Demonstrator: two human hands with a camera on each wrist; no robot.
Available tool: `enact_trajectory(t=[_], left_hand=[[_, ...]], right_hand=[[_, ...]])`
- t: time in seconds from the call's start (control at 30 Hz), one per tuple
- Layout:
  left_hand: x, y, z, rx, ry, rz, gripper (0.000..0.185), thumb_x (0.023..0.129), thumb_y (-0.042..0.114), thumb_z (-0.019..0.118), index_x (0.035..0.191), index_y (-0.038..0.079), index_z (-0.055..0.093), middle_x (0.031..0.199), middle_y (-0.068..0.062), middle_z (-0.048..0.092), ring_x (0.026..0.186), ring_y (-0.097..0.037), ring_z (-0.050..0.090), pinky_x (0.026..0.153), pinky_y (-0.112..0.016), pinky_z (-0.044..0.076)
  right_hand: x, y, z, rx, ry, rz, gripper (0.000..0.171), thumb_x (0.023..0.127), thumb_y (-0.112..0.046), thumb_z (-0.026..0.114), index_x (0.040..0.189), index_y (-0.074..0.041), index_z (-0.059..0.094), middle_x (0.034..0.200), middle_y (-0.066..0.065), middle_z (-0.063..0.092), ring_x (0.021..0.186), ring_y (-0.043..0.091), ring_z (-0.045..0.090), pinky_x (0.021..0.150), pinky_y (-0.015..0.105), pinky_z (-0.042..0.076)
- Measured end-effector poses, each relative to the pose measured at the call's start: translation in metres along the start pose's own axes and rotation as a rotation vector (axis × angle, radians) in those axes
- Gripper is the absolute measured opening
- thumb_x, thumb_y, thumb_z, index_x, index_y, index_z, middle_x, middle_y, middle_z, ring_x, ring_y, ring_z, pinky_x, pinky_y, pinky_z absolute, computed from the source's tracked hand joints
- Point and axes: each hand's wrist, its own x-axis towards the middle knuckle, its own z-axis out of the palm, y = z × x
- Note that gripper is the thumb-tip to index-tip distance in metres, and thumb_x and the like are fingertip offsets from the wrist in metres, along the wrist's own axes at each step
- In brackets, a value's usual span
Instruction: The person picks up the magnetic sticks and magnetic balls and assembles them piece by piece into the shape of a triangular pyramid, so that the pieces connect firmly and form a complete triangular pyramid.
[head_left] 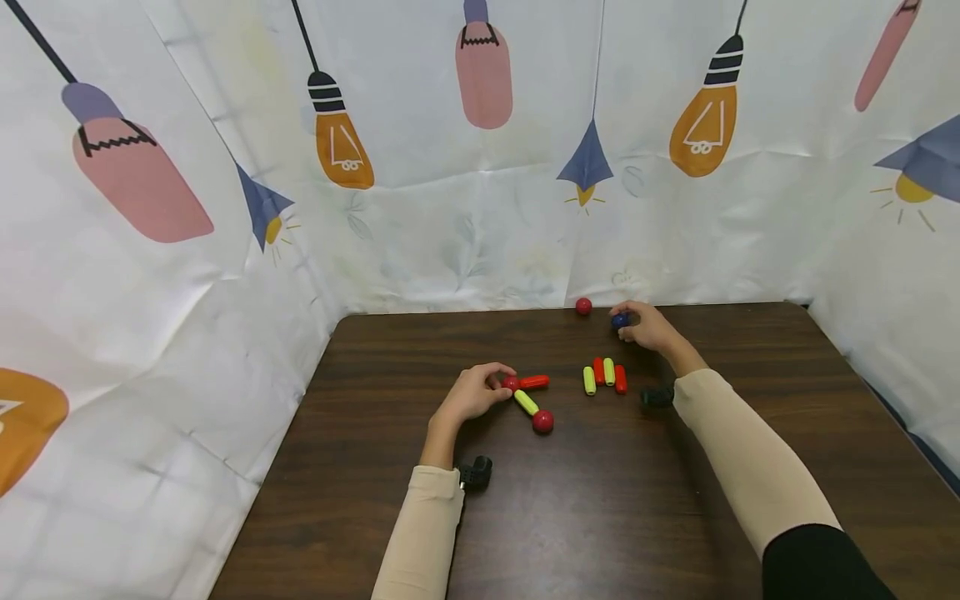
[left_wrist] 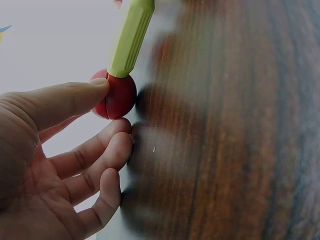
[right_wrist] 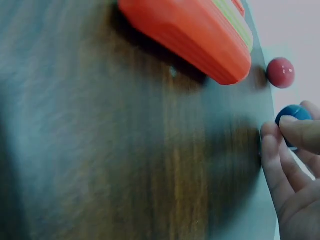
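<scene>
Left hand: our left hand [head_left: 472, 393] pinches the red ball [head_left: 511, 382], thumb on top, other fingers [left_wrist: 95, 150] loosely curled below.
Ball joint: a yellow-green stick [head_left: 526, 402] and a red stick [head_left: 534, 382] meet at that red ball; a second red ball [head_left: 543, 421] caps the yellow-green stick's other end.
Right hand: our right hand [head_left: 651, 327], well beyond that red ball, grips a blue ball [head_left: 619, 319] on the counter [head_left: 570, 517].
Spares: four loose sticks [head_left: 604, 374] lie between the two hands.

A dark brown wooden table [head_left: 600, 517] holds little toys. A red ball [head_left: 584, 306] sits just beside the right fingers [head_left: 626, 333]. Four short sticks [head_left: 604, 375] lie near them. Another red ball [head_left: 543, 421] lies near the left fingers [head_left: 498, 385].
</scene>
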Motion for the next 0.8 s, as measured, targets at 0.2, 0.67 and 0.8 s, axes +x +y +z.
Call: enact_trajectory(t=[0.2, 0.67, 0.8], left_hand=[[0.000, -0.001, 0.001, 0.003, 0.003, 0.003, 0.028, 0.097, 0.019, 0.071, 0.125, 0.023, 0.070, 0.090, -0.004, 0.067, 0.071, -0.018, 0.057, 0.065, -0.031, 0.045], [0.001, -0.001, 0.000, -0.003, -0.001, 0.015, 0.028, 0.097, 0.019, 0.072, 0.124, 0.022, 0.071, 0.090, -0.004, 0.067, 0.072, -0.017, 0.057, 0.066, -0.030, 0.045], [0.001, -0.001, 0.000, -0.005, -0.002, 0.016, 0.028, 0.097, 0.019, 0.072, 0.124, 0.022, 0.071, 0.090, -0.004, 0.067, 0.072, -0.017, 0.057, 0.066, -0.030, 0.045]], right_hand=[[-0.006, -0.001, 0.003, 0.095, -0.043, -0.046, 0.042, 0.100, 0.003, 0.059, 0.142, -0.001, 0.054, 0.134, 0.027, 0.054, 0.097, 0.029, 0.069, 0.088, 0.041, 0.059], [-0.024, -0.017, 0.007, 0.207, -0.089, -0.112, 0.044, 0.102, -0.010, 0.062, 0.143, 0.003, 0.051, 0.129, 0.027, 0.054, 0.092, 0.028, 0.069, 0.077, 0.039, 0.062], [-0.028, -0.022, 0.009, 0.191, -0.086, -0.097, 0.044, 0.103, -0.016, 0.063, 0.142, -0.001, 0.052, 0.126, 0.025, 0.054, 0.086, 0.029, 0.067, 0.070, 0.040, 0.061]])
